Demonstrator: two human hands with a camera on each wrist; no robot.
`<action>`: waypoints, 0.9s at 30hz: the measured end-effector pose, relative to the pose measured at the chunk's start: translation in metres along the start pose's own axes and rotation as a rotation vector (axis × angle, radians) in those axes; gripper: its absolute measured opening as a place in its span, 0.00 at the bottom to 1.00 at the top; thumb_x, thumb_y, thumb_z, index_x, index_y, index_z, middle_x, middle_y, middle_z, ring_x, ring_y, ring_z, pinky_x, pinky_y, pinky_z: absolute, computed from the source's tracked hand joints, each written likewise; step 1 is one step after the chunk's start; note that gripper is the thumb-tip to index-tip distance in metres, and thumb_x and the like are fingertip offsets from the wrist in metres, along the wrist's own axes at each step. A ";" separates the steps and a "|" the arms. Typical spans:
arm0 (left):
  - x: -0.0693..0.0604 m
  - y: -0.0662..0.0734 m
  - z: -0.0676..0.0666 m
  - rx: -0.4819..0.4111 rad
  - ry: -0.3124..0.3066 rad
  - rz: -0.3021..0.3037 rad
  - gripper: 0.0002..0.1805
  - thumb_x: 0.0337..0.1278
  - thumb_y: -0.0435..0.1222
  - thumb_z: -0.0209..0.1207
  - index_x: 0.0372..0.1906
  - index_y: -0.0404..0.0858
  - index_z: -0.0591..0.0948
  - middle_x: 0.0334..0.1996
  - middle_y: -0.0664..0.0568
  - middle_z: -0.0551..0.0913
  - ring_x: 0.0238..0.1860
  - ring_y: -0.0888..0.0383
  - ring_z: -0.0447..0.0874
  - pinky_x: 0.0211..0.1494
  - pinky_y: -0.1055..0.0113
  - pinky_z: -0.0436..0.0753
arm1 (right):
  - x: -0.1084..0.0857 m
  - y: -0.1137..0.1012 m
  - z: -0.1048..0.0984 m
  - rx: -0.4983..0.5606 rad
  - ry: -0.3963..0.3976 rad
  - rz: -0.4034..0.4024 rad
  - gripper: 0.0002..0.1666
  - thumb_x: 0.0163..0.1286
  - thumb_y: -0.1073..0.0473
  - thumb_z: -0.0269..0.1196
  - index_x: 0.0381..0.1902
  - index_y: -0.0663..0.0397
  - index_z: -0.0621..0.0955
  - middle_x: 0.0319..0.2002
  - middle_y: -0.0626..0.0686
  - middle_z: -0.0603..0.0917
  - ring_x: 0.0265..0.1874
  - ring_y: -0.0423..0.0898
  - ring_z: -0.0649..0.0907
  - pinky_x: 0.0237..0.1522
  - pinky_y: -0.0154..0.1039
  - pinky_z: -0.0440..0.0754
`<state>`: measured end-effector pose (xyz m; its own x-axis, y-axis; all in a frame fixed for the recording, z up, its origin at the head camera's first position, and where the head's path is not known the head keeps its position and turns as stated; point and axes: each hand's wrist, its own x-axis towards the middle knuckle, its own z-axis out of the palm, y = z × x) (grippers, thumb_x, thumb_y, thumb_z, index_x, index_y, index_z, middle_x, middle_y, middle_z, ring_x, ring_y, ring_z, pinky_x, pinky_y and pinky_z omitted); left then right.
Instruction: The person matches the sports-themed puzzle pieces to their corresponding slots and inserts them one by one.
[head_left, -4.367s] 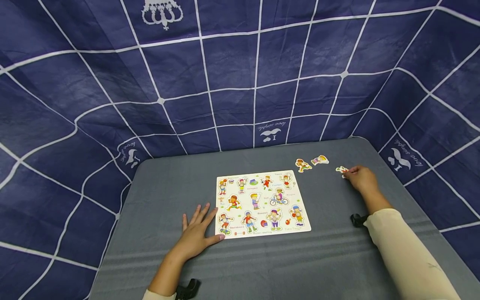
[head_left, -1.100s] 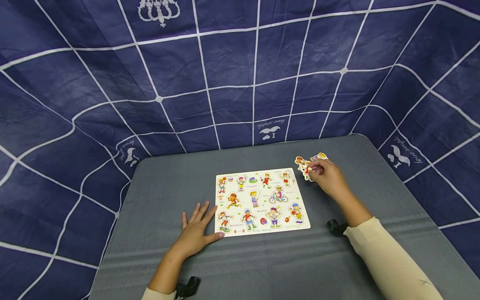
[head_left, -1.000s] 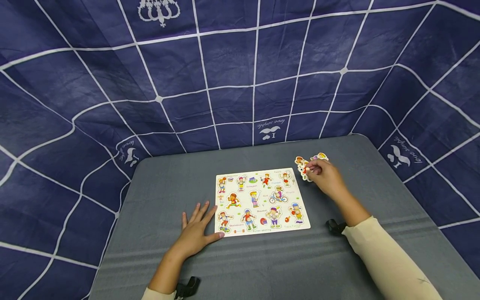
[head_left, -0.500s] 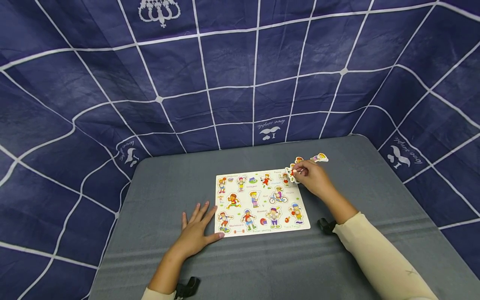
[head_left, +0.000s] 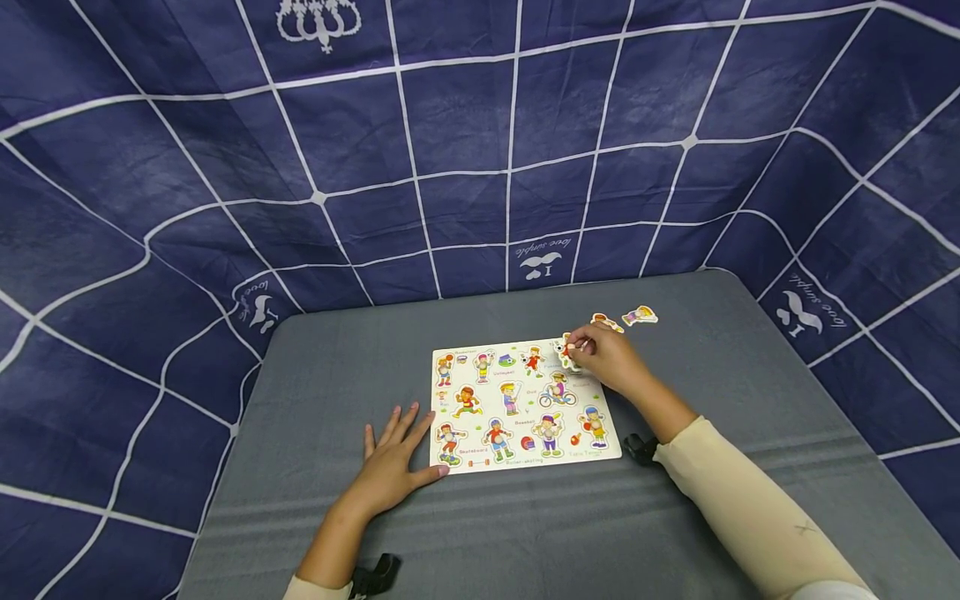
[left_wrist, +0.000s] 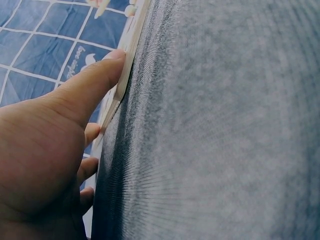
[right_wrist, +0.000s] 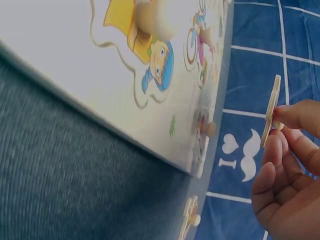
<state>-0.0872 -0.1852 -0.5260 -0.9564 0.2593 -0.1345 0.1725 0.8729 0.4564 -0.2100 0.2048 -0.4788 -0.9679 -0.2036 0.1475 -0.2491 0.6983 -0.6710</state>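
Observation:
In the head view my left hand (head_left: 393,458) lies on the grey tabletop with fingers spread. Its thumb touches the lower left corner of the wooden puzzle board (head_left: 491,408), and the left wrist view shows that thumb (left_wrist: 95,80) against the board's edge. My right hand (head_left: 607,358) pinches a footballer puzzle piece (head_left: 566,352) over the board's upper right part, covering some of the printed figures there. Seen edge-on in the right wrist view, the piece (right_wrist: 271,112) hangs from its knob between thumb and fingers, apart from the board.
Beyond the right hand lie two loose puzzle pieces, a runner (head_left: 606,322) partly hidden by the hand and another figure (head_left: 640,316). Knobbed pieces sit in the board, such as the blue-haired figure (right_wrist: 160,65). Blue grid cloth (head_left: 472,208) walls in the table.
My right hand picked up the footballer piece at the far right and carried it left, past the two loose pieces, to above the board. The left hand has stayed put.

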 end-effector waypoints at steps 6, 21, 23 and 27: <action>0.000 0.000 0.000 -0.003 0.004 0.007 0.53 0.51 0.65 0.66 0.80 0.53 0.60 0.82 0.45 0.52 0.83 0.39 0.40 0.74 0.24 0.31 | 0.004 -0.003 0.009 0.012 -0.035 -0.013 0.06 0.68 0.61 0.67 0.41 0.56 0.85 0.37 0.53 0.82 0.33 0.44 0.79 0.36 0.34 0.76; -0.001 0.001 -0.001 -0.015 0.003 0.010 0.53 0.52 0.64 0.67 0.80 0.53 0.60 0.82 0.45 0.52 0.83 0.38 0.41 0.74 0.24 0.31 | 0.022 -0.010 0.026 0.026 -0.084 -0.023 0.06 0.66 0.63 0.67 0.40 0.57 0.85 0.37 0.53 0.82 0.35 0.44 0.79 0.40 0.36 0.77; -0.001 0.001 -0.001 -0.013 0.006 0.010 0.53 0.51 0.65 0.67 0.80 0.53 0.60 0.82 0.45 0.52 0.83 0.38 0.41 0.74 0.24 0.31 | 0.024 -0.011 0.028 0.030 -0.097 -0.013 0.05 0.67 0.62 0.67 0.40 0.56 0.85 0.37 0.53 0.82 0.35 0.44 0.79 0.40 0.36 0.77; -0.001 0.001 -0.001 -0.013 0.013 0.010 0.53 0.51 0.65 0.67 0.80 0.53 0.61 0.82 0.45 0.52 0.83 0.38 0.41 0.74 0.25 0.31 | 0.026 -0.010 0.033 0.039 -0.126 -0.002 0.04 0.67 0.62 0.66 0.39 0.54 0.85 0.37 0.52 0.81 0.34 0.43 0.79 0.40 0.35 0.77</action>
<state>-0.0861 -0.1852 -0.5250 -0.9576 0.2627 -0.1188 0.1791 0.8649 0.4688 -0.2318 0.1697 -0.4917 -0.9548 -0.2916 0.0584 -0.2477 0.6713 -0.6986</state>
